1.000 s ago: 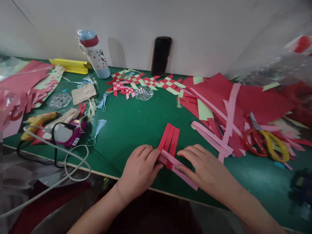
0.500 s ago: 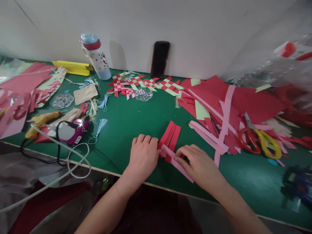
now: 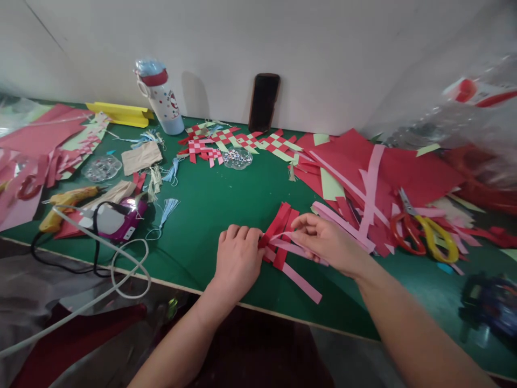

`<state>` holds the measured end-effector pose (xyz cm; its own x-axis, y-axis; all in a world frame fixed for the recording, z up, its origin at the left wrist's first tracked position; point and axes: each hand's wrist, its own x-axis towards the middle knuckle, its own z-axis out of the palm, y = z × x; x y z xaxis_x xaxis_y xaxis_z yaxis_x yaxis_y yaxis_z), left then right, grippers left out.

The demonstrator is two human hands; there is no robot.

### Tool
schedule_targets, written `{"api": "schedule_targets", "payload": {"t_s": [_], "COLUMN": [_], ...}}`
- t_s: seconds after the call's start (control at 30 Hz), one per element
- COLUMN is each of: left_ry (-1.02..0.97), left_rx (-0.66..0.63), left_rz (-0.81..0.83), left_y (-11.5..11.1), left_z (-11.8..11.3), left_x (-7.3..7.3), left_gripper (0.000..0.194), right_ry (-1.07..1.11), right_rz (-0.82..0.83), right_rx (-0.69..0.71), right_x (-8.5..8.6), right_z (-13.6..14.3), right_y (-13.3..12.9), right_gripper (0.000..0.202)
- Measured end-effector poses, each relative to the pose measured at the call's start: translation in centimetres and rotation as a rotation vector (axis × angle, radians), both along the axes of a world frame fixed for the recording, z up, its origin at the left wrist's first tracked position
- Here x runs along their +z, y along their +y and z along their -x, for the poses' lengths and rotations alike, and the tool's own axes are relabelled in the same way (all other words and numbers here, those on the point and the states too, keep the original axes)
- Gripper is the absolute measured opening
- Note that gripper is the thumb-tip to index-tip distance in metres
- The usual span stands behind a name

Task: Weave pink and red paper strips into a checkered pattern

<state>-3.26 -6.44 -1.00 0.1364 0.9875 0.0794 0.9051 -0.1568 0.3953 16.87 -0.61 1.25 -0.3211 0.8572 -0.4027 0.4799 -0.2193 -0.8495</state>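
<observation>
One pink strip (image 3: 282, 235) rose with the right hand (image 3: 329, 242).

A Full Green Table (image 3: 202, 196)

A bottle (image 3: 165, 105) stands at the back, beside a yellow sheet (image 3: 119, 114). Red paper (image 3: 422, 168) is piled on the right. A dish (image 3: 238, 167) of shiny bits (image 3: 237, 157), a blue tassel (image 3: 166, 209) and pink strips (image 3: 302, 283) lie there too.

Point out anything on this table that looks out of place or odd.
The white cable: it loops loosely past the near edge of the green table, off to the left of the left hand, where a sleeve might catch it. I see nothing clearly spilled.
</observation>
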Motion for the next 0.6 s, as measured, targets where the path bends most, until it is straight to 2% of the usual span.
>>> {"api": "schedule_targets", "payload": {"t_s": [0.27,0.47,0.6], "left_ry": [-0.037,-0.050,-0.048], "left_rx": [0.000,0.001,-0.018], "left_rz": [-0.014,-0.011,-0.023], "left_y": [0.0,0.1,0.0], "left_z": [0.1,0.1,0.1], "left_x": [-0.4,-0.5,-0.5], "left_gripper": [0.011,0.003,0.008], "right_ry": [0.038,0.069,0.100], "right_rz": [-0.040,-0.015,0.035], "right_rx": [-0.026,0.003,-0.012], "right_x": [0.4,-0.3,-0.7], "right_z": [-0.1,-0.3,-0.4], "right_y": [2.6,2.8,2.9], "right_gripper": [0.031,0.032,0.030]}}
